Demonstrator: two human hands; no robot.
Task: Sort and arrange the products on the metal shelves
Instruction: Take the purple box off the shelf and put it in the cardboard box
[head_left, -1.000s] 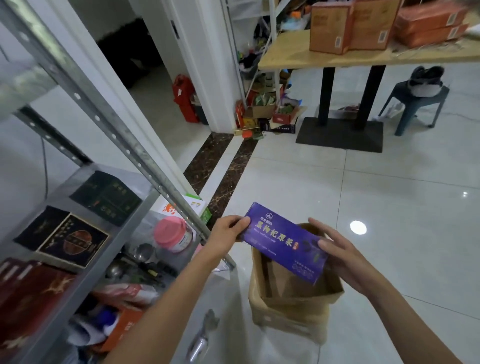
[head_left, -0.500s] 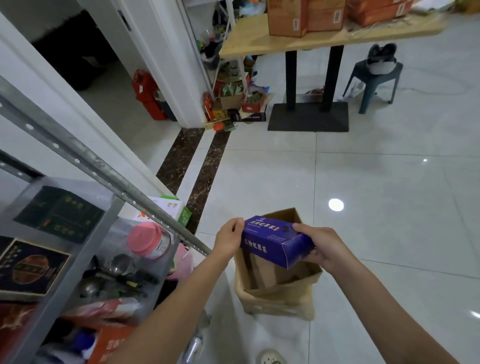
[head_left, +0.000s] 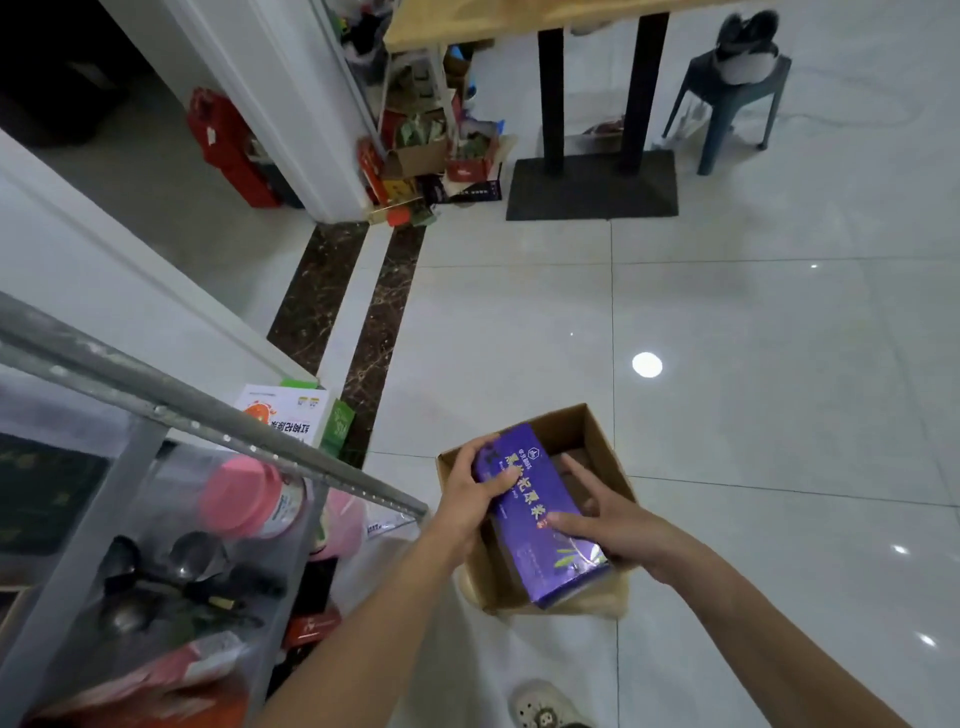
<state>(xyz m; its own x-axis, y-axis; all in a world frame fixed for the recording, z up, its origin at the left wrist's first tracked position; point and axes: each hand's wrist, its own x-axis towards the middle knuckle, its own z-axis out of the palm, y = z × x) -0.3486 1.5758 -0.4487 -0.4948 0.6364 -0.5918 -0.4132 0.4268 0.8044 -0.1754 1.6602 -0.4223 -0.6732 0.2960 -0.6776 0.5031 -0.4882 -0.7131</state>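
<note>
Head view: left hand (head_left: 467, 499) and right hand (head_left: 608, 525) grip the purple box (head_left: 540, 514), fingers curled on it, above the open cardboard carton (head_left: 576, 426).

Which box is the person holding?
The purple box, held by the left hand and right hand over the open cardboard carton; the white-and-orange box stands untouched beside the metal shelf.

We read 杞原浆 in gold on the purple box (head_left: 540, 551) just right of the left hand (head_left: 467, 499) (its thumb hides the first characters). Well to that hand's left, the white box (head_left: 291, 410) says 红枸杞原浆.
</note>
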